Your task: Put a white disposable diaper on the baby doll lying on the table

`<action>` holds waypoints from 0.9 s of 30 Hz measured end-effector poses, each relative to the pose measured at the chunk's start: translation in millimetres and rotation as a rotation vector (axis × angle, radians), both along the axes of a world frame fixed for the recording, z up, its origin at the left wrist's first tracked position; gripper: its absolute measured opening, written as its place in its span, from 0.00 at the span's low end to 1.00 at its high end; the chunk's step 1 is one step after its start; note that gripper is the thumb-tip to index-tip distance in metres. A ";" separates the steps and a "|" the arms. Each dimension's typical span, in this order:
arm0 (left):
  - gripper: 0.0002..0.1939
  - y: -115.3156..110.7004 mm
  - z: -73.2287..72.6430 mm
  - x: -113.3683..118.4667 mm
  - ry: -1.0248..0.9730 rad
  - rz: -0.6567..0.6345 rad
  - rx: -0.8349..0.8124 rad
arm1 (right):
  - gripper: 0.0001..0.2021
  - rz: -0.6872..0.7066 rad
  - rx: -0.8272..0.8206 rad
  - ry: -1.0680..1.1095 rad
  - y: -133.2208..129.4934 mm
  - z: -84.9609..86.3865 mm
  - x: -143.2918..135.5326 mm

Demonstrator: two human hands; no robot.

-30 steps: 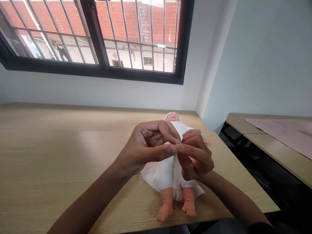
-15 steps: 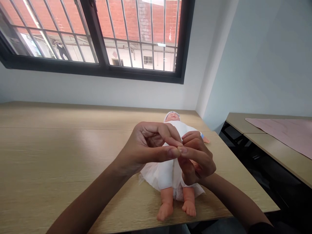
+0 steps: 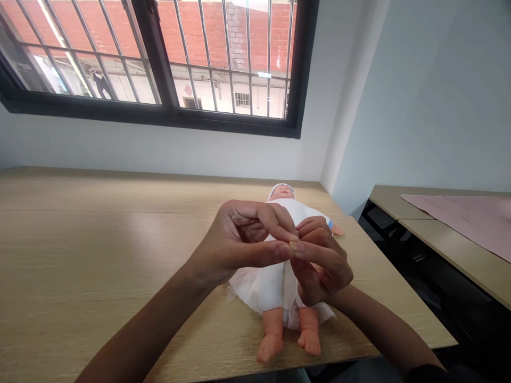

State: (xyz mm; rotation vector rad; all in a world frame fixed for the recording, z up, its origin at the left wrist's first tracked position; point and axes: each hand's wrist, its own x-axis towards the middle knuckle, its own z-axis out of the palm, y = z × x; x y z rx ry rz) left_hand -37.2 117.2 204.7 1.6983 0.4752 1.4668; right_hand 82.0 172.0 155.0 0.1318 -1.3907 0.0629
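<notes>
The left hand [image 3: 243,234] is pinched closed, its fingertips met by those of the curled right hand [image 3: 327,260]; whether anything is held cannot be told. Behind both hands, and partly hidden by them, a white-clad baby doll [image 3: 270,290] is laid face-up on the wood-topped table [image 3: 107,255], feet nearest.

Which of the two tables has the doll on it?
The table below the window: the doll lies on its back there, partly behind your left hand and right hand. The other table, at right, bears a pink cloth.
</notes>
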 end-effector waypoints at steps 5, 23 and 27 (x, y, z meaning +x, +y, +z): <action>0.04 -0.9 1.3 1.3 0.000 -0.002 0.037 | 0.14 0.040 0.038 0.027 1.4 2.3 -1.1; 0.06 -1.8 0.4 7.7 -0.043 0.023 0.022 | 0.15 0.008 0.082 -0.026 4.6 2.7 2.0; 0.08 -1.3 0.3 8.1 -0.041 0.031 0.030 | 0.14 -0.033 0.058 -0.010 4.7 1.1 3.2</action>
